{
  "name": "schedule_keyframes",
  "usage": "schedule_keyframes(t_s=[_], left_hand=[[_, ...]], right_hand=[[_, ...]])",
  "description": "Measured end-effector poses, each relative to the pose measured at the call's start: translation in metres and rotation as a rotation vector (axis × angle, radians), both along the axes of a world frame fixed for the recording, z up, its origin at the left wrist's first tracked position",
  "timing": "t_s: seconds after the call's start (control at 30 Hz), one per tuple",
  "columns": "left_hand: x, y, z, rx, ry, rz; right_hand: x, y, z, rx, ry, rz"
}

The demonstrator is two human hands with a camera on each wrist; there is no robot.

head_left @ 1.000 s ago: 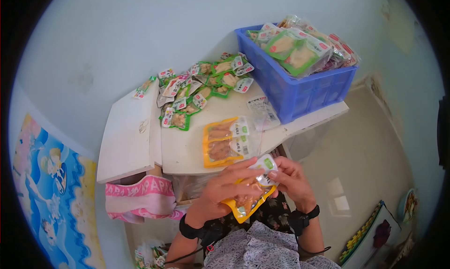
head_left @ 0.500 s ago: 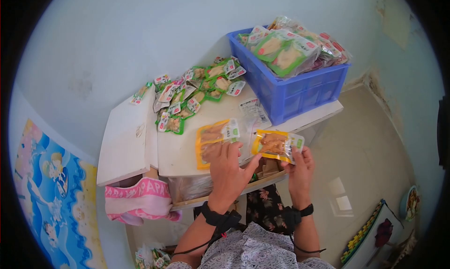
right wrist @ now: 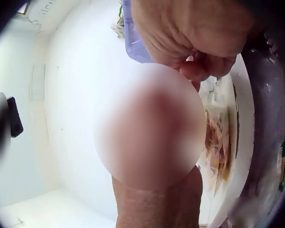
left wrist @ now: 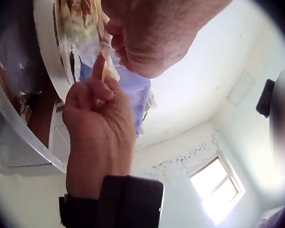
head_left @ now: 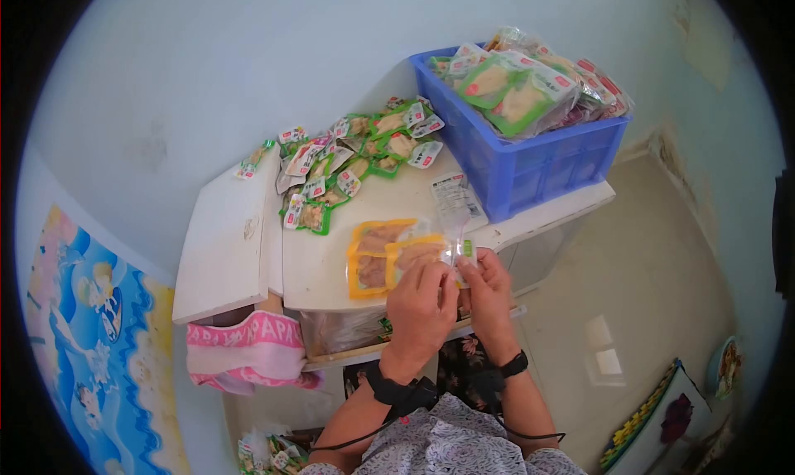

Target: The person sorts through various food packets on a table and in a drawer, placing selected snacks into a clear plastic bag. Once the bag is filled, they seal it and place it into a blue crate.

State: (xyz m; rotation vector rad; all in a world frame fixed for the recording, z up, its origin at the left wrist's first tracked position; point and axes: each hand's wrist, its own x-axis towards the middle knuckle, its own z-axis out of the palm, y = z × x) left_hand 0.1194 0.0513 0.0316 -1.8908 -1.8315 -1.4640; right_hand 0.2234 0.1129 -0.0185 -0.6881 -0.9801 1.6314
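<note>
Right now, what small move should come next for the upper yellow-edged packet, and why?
Probably slide the upper yellow-edged packet leftward with the right hand. That hand pinches its label end, and the packet only partly overlaps the lower yellow-edged packets, offset to their right. The left hand is curled close by; what it grips, if anything, is unclear.

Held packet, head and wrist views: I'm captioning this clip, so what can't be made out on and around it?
Held packet: lower part, head view, behind the left hand.
White end: fine print, head view, too small and partly under the right hand.
Yellow double packet: right part, head view, covered by the held packet.
Blue crate: deeper contents, head view, hidden by its wall and top packets.
Round blur: whatever it covers, right wrist view.
</note>
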Motion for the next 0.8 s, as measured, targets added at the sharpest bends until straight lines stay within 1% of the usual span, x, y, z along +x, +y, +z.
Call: schedule_keyframes(t_s=[0.07,0.17,0.23,0.27,0.33,0.43,0.47,0.53,0.57,0.63,0.67,0.73,0.8], left_hand=[[0.001,0.000,0.001,-0.005,-0.002,-0.020],[-0.002,-0.006,0.007,-0.008,-0.005,-0.039],[-0.010,-0.010,0.008,-0.014,-0.027,-0.045],[-0.017,-0.013,0.008,0.032,-0.033,-0.004],[-0.035,-0.021,0.007,0.118,-0.048,0.069],[-0.071,-0.031,-0.009,0.071,-0.097,0.259],[-0.080,-0.030,-0.017,0.055,-0.275,0.228],[-0.093,-0.028,-0.029,0.029,-0.626,0.164],[-0.097,-0.028,-0.035,0.007,-0.664,0.137],[-0.099,-0.029,-0.039,-0.043,-0.739,0.076],[-0.099,-0.029,-0.039,-0.061,-0.670,0.099],[-0.098,-0.032,-0.031,-0.098,-0.531,0.145],[-0.098,-0.033,-0.023,-0.194,-0.434,0.176]], right_hand=[[-0.018,-0.005,0.004,0.022,0.056,-0.020],[-0.020,-0.007,0.007,0.029,0.021,0.089],[-0.009,-0.009,0.018,-0.038,-0.144,0.193],[-0.005,-0.010,0.022,-0.072,-0.229,0.244],[-0.006,-0.004,0.006,0.077,-0.325,0.125],[-0.001,0.001,-0.008,0.258,-0.505,-0.028],[-0.001,0.002,-0.009,0.314,-0.569,-0.069],[-0.006,-0.001,-0.010,0.342,-0.566,-0.066],[-0.008,-0.001,-0.009,0.354,-0.565,-0.066],[-0.011,-0.001,0.000,0.379,-0.641,0.086],[-0.012,0.000,0.003,0.388,-0.679,0.161],[-0.019,0.003,0.004,0.435,-0.767,0.189],[-0.023,0.003,0.007,0.448,-0.819,0.216]])
